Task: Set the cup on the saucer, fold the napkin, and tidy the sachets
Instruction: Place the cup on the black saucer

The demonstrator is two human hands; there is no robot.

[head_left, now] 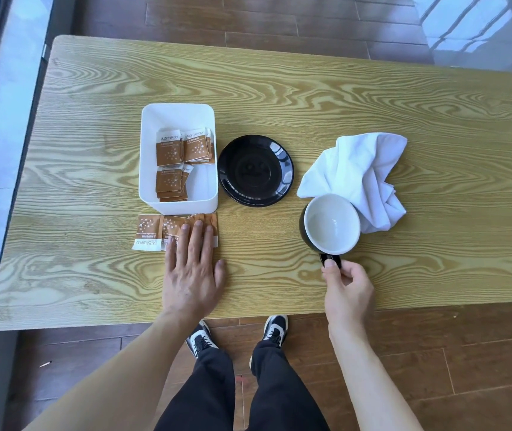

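A black cup [331, 223] with a white inside stands on the table, right of the empty black saucer [255, 170]. My right hand [346, 287] pinches the cup's handle from the near side. A crumpled white napkin [363, 172] lies just behind and right of the cup, touching it. Several brown sachets [150, 231] lie loose on the table in front of a white box [178, 206] that holds several more sachets [169, 147]. My left hand [192, 269] lies flat, fingers spread, its fingertips resting on the loose sachets.
The wooden table [279, 88] has its near edge just below my hands, and its far half is bare wood. Beyond the edge are dark floorboards, my legs and shoes.
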